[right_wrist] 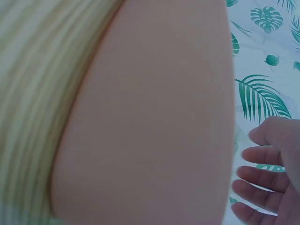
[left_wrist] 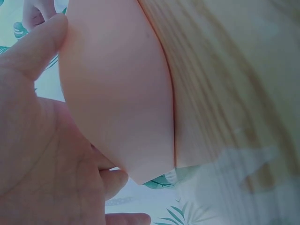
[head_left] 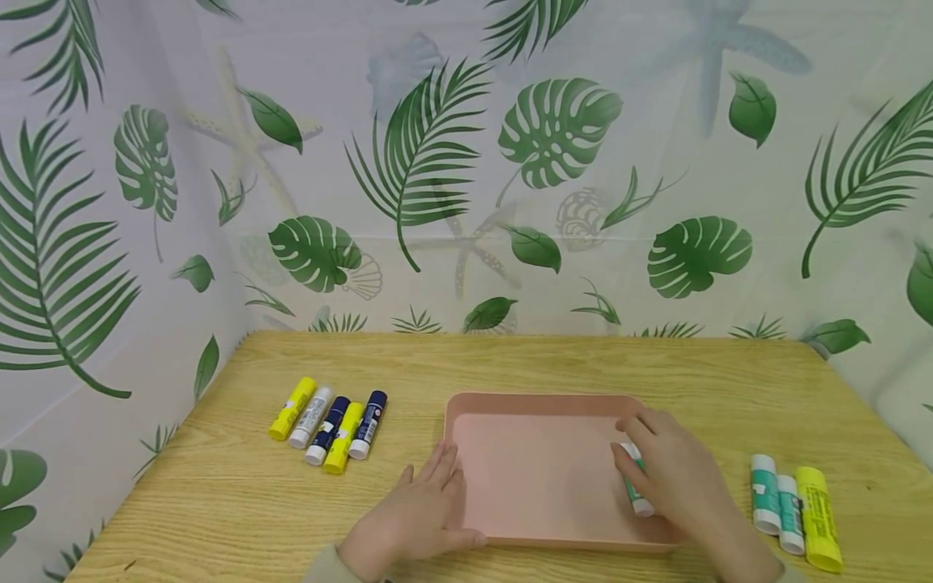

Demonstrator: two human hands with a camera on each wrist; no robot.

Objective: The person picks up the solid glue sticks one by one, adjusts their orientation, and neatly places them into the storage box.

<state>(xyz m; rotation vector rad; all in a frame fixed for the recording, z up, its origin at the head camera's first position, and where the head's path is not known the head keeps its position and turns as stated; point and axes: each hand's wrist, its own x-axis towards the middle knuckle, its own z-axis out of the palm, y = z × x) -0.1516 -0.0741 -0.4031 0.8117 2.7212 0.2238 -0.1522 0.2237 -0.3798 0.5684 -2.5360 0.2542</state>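
The pink tray (head_left: 539, 478) sits on the wooden counter (head_left: 197, 526) between two groups of glue sticks, probably so that both lie within easy reach. The left hand (head_left: 415, 514) lies with its fingers straight along the tray's left wall and its thumb at the near corner; it grips nothing, and the light touch looks meant to steady the tray. The right hand (head_left: 674, 465) reaches over the tray's right side, fingers loosely bent around a teal-and-white glue stick (head_left: 641, 505) that lies inside, near the right wall. The hand covers much of that stick, and the right wrist view shows only fingers beyond the tray wall, so I cannot tell whether they pinch it or merely hover. Left of the tray, five sticks (head_left: 329, 429) lie side by side, slanted alike, perhaps to keep them together; to its right, three more (head_left: 790, 515) lie close together, two matching the teal one
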